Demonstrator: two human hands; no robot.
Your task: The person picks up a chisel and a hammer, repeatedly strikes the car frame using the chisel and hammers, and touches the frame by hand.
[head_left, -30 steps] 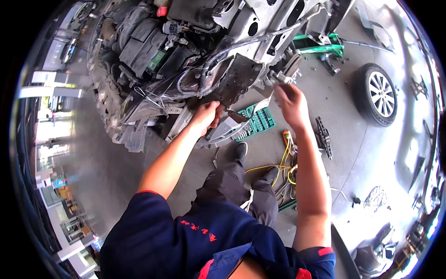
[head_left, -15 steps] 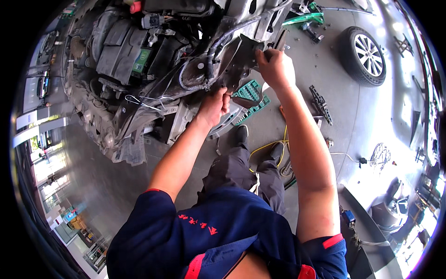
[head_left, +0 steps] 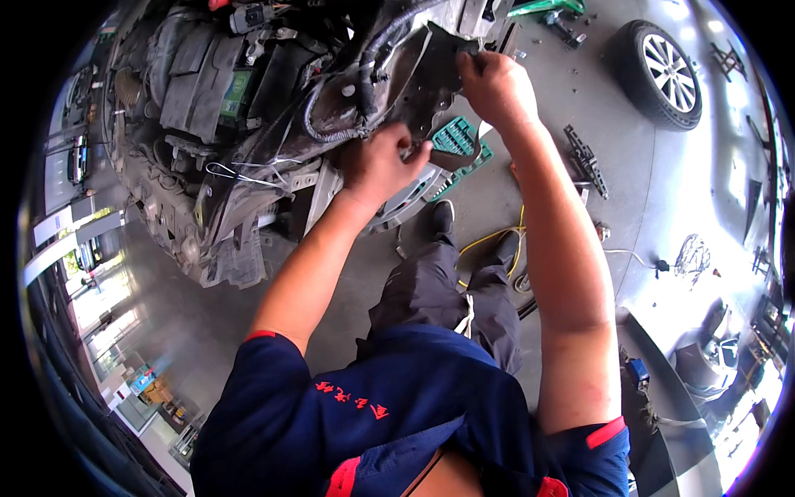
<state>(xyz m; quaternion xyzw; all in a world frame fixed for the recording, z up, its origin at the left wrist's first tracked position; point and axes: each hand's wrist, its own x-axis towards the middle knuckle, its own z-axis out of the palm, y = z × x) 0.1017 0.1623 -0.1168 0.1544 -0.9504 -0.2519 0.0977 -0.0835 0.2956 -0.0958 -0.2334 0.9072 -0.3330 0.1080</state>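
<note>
— While both arms reach up from the lower edge, where do the hands sit?

— Both sit in the upper middle of the frame. The left hand (head_left: pixel 379 166) has its fingers curled and pressed against the lower edge of a dark panel (head_left: pixel 414 79) on the stripped car front (head_left: pixel 248 124). The right hand (head_left: pixel 495 83) is higher and a little to the right, closed at the right edge of the same panel; I cannot tell what it pinches.

— And around the panel?

— A black ribbed hose (head_left: pixel 364 74) runs across the panel, just above the left hand. A green socket tray (head_left: pixel 460 141) lies on the grey floor (head_left: pixel 580 207), between the two wrists in the picture. A yellow cable (head_left: pixel 497 240) lies lower, beside the person's dark shoe (head_left: pixel 441 217).

— Farther out?

— A wheel with a silver rim (head_left: pixel 662 70) lies at the upper right, well apart from the hands. A green tool (head_left: pixel 542 8) shows at the top edge.
</note>
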